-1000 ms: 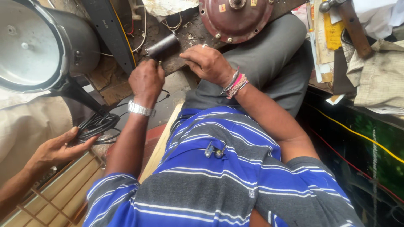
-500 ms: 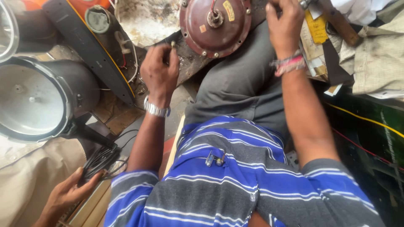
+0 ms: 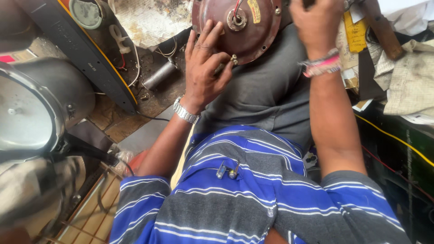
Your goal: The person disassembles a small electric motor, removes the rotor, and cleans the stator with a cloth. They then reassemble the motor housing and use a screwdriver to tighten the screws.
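Since half a second earlier my left hand (image 3: 204,68) had slid onto the round maroon motor housing (image 3: 237,29) balanced on my lap, fingers spread flat, not gripping, my right hand (image 3: 316,28) clasping its far rim, so I judged it could slip off.

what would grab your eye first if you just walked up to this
The round maroon motor housing at top centre, resting on the person's lap, stands out most. The left hand lies on its lower left edge, while the right hand is up at its right side; what that hand holds cannot be told. At far left sits a big shiny metal pot.
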